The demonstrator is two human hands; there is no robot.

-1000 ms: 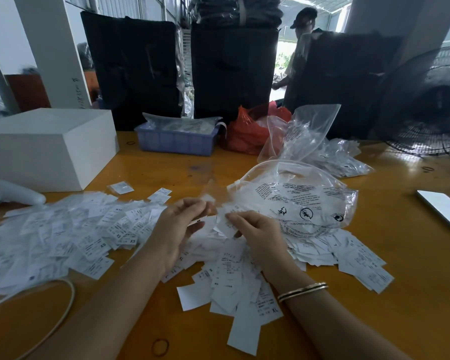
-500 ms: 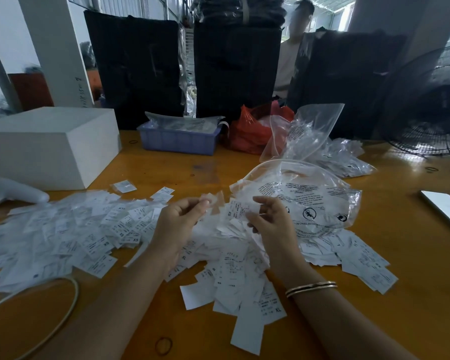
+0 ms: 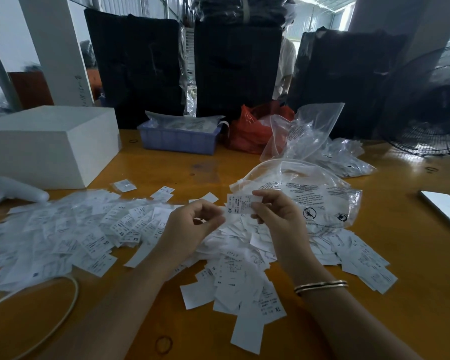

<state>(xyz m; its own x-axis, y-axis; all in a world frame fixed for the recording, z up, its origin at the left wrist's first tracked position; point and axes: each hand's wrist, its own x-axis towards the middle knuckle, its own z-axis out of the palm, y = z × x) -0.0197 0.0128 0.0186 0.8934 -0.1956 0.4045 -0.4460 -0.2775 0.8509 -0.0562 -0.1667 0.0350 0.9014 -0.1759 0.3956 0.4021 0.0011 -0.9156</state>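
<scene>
Both hands are raised a little above a heap of small white printed size labels (image 3: 234, 258) on the orange table. My right hand (image 3: 276, 216) pinches one label marked XS (image 3: 238, 205) by its right edge and holds it upright. My left hand (image 3: 192, 224) has its fingers curled, fingertips touching the label's lower left corner. A wider spread of similar labels (image 3: 63, 229) lies to the left. Behind my right hand lies a clear plastic bag with black print (image 3: 320, 201).
A white box (image 3: 47, 144) and a white handheld device (image 3: 13, 190) sit at the left. A blue basket (image 3: 179, 137), red bag (image 3: 252, 131) and more clear bags (image 3: 330, 152) stand behind. A phone (image 3: 444, 207) lies right, a fan (image 3: 431, 120) beyond; a white cable (image 3: 63, 307) and rubber band (image 3: 164, 344) lie near.
Both hands rose from the heap. My right hand picked one XS label out and lifted it upright; my left hand came up to meet its corner.
</scene>
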